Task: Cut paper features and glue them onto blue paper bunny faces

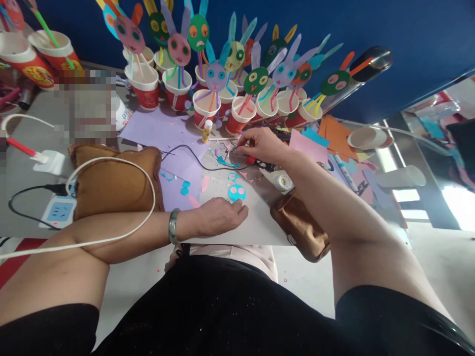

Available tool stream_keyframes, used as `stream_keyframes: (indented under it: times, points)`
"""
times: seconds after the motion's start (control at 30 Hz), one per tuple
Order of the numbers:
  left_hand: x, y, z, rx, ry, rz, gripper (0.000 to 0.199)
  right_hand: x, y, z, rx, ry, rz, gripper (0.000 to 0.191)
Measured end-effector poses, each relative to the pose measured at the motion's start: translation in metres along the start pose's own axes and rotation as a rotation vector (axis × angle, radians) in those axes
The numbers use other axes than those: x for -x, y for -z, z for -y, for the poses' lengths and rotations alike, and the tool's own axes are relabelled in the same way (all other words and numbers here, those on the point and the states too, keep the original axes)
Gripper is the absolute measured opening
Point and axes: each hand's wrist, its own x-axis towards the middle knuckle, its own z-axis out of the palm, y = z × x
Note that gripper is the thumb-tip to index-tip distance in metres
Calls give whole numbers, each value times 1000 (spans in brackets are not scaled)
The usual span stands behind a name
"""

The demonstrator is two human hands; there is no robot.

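My left hand (222,216), wearing a bangle (173,226) on the wrist, rests near the table's front edge with its fingers curled closed. Just beyond its fingertips lies a blue paper circle (236,193) with two pink ovals; whether the fingers touch it or pinch anything is hidden. Farther off, my right hand (261,143) reaches down among small paper scraps (228,161), thumb and fingers drawn together. What sits between those fingertips is too small to make out. A black cable (211,168) runs below this hand. A yellow glue bottle (207,131) with a white cap stands to its left.
Red paper cups (240,116) holding paper rabbit heads line the back. Purple sheets (178,173) and a brown pillow-like pouch (115,180) lie left, beside a power strip (59,210). A roll of tape (282,181), a brown case (302,225) and orange paper (336,136) lie right.
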Motion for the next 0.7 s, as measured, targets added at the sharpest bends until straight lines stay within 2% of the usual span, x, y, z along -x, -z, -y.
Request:
stream_keyframes:
  times: [0.13, 0.33, 0.47, 0.7]
  points:
    - [-1, 2, 0, 3, 0, 37, 39, -8, -1, 3, 190, -52, 8, 29]
    - [-2, 3, 0, 15, 0, 58, 39, -22, -5, 16, 469, -17, 156, 36]
    - [-1, 1, 0, 36, 14, 23, 38, -31, -7, 23, 509, 16, 228, 33]
    - [-1, 2, 1, 35, -4, 36, 39, -34, -11, 20, 491, 1, 229, 29]
